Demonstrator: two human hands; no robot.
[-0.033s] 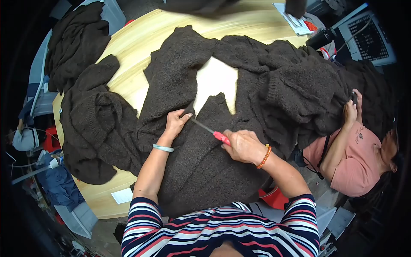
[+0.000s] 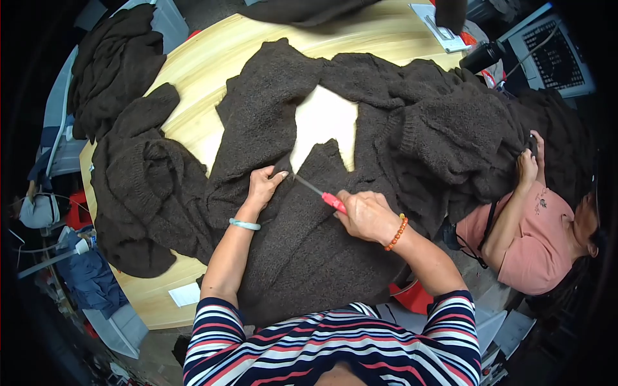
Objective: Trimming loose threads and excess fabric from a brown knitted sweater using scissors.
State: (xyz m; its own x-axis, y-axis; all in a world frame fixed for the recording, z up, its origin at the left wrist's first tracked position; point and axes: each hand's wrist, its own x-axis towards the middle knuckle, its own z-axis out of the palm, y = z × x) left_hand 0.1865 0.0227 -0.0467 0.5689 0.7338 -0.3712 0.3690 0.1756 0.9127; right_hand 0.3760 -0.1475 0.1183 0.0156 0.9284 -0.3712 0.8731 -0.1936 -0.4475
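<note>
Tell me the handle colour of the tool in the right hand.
The handle is pinkish red, seen best in the head view.

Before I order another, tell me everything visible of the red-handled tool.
The tool has a red, plastic-looking handle and thin, grey, metallic shaft. The right hand holds the handle, partly hiding it. The shaft slants up toward the left hand, over brown knitted cloth; whether its tip touches is unclear.

Dark cloth [image 2: 309, 13] cropped above, red handle [image 2: 333, 201] partly inside right hand [image 2: 370, 217]
</note>
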